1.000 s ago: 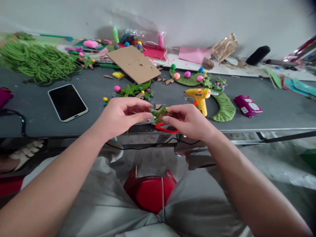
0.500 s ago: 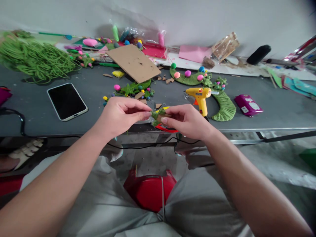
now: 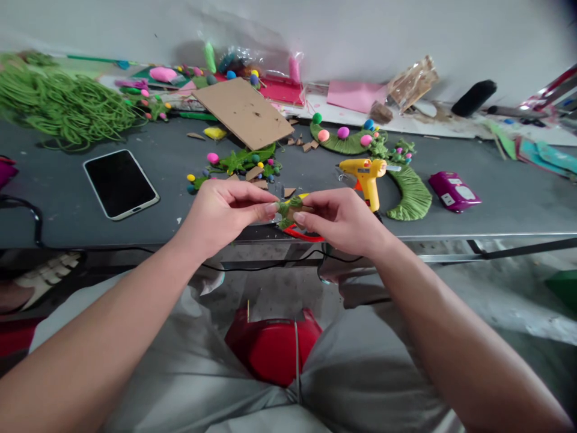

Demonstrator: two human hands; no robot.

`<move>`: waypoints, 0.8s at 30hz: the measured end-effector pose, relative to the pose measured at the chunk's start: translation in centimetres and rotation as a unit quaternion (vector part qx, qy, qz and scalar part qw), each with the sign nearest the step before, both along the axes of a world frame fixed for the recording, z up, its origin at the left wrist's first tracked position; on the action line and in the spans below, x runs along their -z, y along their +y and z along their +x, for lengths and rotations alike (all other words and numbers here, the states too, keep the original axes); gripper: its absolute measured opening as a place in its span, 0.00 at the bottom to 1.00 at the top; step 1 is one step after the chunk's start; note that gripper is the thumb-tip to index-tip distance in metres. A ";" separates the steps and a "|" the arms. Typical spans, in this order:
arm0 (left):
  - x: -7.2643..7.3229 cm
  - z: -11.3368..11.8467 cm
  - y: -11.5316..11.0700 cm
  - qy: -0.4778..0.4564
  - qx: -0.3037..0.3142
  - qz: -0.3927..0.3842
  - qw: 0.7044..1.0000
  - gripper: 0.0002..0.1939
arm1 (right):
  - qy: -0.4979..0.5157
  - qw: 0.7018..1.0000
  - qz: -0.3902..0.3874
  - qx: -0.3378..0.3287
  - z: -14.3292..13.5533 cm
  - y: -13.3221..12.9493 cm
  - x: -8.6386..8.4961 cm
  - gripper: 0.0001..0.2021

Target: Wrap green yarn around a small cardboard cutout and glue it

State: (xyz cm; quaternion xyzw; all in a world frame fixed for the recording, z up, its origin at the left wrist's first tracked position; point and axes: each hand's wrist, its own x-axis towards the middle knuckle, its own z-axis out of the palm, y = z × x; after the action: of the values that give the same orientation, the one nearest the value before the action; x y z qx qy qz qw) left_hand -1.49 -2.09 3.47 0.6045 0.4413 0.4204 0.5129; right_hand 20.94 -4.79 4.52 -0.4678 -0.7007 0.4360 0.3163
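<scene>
Left hand: mine (image 3: 220,213) comes in from eight o'clock, thumb and forefinger nearly together, pinching one end of the small green piece.
Right hand: mine (image 3: 345,219) comes in from four o'clock, fingers curled and drawn close to the thumb, gripping the other end.
Green piece: the yarn-wrapped bit (image 3: 283,209) sits between my two sets of fingertips, near the close edge of the counter (image 3: 509,189); some tan shows at my right thumb, perhaps card, though my fingers cover too much to be sure.
Red loop: a red handle-like curve (image 3: 305,234) lies just beside the piece, at five o'clock from it.
Glue gun: the yellow one (image 3: 367,177) lies at two o'clock, near my right hand.
Wrapped crescent: green yarn (image 3: 410,195) curves at three o'clock, past the glue gun.
Pom-pom crescent: another wrapped curve (image 3: 343,145), set with coloured balls, at one o'clock.
Cardboard: a tan sheet (image 3: 243,111) at eleven o'clock.
Phone: dark-screened (image 3: 121,183), at nine o'clock.
Yarn: a loose green heap (image 3: 67,108) at ten o'clock.
</scene>
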 end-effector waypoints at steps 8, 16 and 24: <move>0.4 0.2 -0.2 -0.013 -0.007 -0.012 1.000 0.08 | -0.013 1.000 0.003 0.001 -0.1 0.1 0.0 0.12; -0.7 -1.1 0.7 -0.050 0.042 -0.078 0.995 0.24 | 0.019 1.000 0.003 -0.016 -0.7 0.1 -0.1 0.13; -0.1 -0.2 1.2 0.037 0.106 -0.086 0.990 0.24 | 0.035 0.999 -0.017 -0.011 -0.7 1.4 1.2 0.16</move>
State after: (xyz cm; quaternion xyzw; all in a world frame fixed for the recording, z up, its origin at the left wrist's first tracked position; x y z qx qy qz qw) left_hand -1.64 -0.93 3.56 0.6165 0.4277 0.3015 0.5883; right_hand 20.28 -3.40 3.27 -0.4498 -0.6868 0.4674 0.3278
